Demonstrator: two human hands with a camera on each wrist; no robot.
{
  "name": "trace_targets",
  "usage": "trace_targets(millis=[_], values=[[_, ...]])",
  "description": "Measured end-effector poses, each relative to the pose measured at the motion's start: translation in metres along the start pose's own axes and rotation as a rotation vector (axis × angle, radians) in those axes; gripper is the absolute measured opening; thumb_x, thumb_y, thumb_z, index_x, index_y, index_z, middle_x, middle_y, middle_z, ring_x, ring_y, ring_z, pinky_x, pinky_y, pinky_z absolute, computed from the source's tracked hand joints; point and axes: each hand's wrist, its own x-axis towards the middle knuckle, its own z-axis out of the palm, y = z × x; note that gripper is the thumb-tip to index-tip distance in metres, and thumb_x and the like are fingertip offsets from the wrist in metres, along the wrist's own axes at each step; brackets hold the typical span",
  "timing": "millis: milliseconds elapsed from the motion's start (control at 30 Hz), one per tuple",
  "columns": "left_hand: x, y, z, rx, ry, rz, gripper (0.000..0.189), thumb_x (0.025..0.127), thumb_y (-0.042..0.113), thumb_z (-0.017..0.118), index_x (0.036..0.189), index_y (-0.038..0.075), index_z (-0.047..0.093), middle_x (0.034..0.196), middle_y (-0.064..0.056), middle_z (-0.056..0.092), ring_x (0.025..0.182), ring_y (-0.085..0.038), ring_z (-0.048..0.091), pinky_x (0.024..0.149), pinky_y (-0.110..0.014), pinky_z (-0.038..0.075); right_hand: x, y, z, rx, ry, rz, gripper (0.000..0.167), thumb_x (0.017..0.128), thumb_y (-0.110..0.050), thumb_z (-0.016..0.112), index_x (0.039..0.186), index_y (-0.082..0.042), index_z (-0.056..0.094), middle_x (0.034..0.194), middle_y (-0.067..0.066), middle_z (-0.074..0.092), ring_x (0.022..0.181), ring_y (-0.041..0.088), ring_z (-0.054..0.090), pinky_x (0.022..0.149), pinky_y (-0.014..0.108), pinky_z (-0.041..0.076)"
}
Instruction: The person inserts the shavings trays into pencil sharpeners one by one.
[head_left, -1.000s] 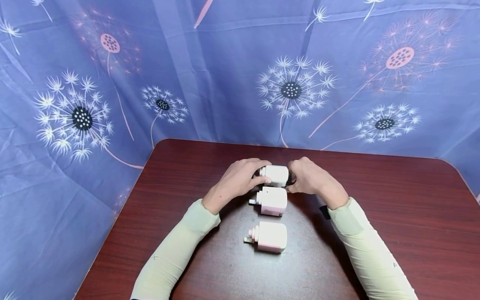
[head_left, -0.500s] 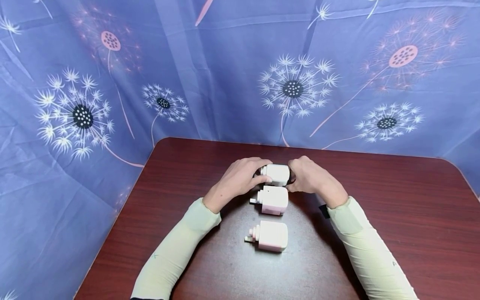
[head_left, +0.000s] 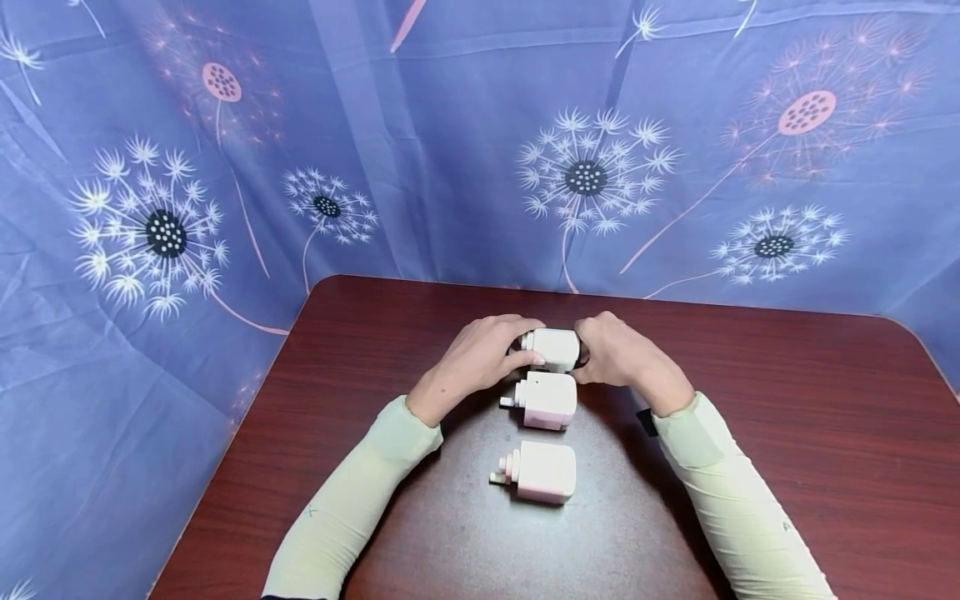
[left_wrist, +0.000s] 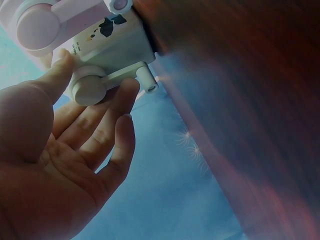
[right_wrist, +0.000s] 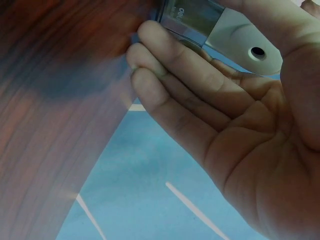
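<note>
A white hand-crank pencil sharpener [head_left: 555,348] lies at the far end of a row of three on the table. My left hand [head_left: 483,354] holds its crank end, thumb on the near side and fingers on the far side. Its crank handle [left_wrist: 120,77] shows in the left wrist view. My right hand [head_left: 618,354] grips the opposite end, where the right wrist view shows a clear shavings drawer [right_wrist: 192,17]. Just nearer stands a pinkish-white sharpener [head_left: 550,402], close to the held one. Another pinkish sharpener [head_left: 546,472] sits apart, nearest to me.
The dark red wooden table [head_left: 810,417] has rounded far corners. Behind it and on the left hangs a blue curtain [head_left: 450,167] with dandelion prints. Both sharpeners outside my grip have their cranks toward the left.
The head view has shifted very slightly. My right hand and forearm have edged a little left against the sharpener's end; my left hand and the sharpeners hold their places.
</note>
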Motion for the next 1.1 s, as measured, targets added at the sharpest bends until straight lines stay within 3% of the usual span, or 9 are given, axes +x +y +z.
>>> trace_targets(millis=[700,1100], values=[[0.0003,0.0012,-0.0013,0.005,-0.007,0.003,0.051,0.1,0.043,0.073,0.143,0.017,0.067,0.128,0.0,0.073,0.111,-0.016,0.07,0.092,-0.036,0.056,0.0032,-0.0021,0.0011,0.0,-0.008,-0.008,0.035,0.068,-0.018,0.094,0.074,-0.01,0.061,0.065,-0.002,0.057,0.061,0.019,0.055,0.057,0.038,0.049],[0.0004,-0.0007,-0.0002,0.006,-0.016,0.004,0.05,0.1,0.043,0.072,0.144,0.018,0.066,0.126,0.001,0.073,0.104,-0.013,0.068,0.088,-0.035,0.056,0.006,-0.0026,0.0028,0.009,-0.011,0.001,0.036,0.068,-0.019,0.094,0.075,-0.009,0.061,0.066,0.0,0.058,0.062,0.02,0.056,0.058,0.039,0.05]])
